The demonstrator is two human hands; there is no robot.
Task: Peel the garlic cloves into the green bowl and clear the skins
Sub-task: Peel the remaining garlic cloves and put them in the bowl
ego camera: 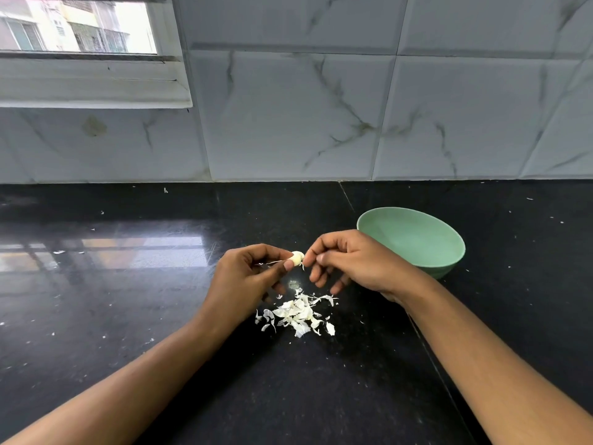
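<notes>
A pale garlic clove (297, 258) is pinched between the thumb and fingers of my left hand (248, 277), above the black counter. My right hand (349, 261) meets it from the right, with thumb and forefinger pinching at the clove's right end, where a thin strip of skin hangs down. Directly below lies a heap of white garlic skins (296, 314). The green bowl (417, 239) stands just behind my right hand; the part of its inside that I can see holds nothing, and my hand hides its near left part.
The black stone counter (128, 316) carries scattered white skin flecks on all sides. A grey marbled tile wall (321, 107) closes off the back, with a window (80, 27) at the upper left.
</notes>
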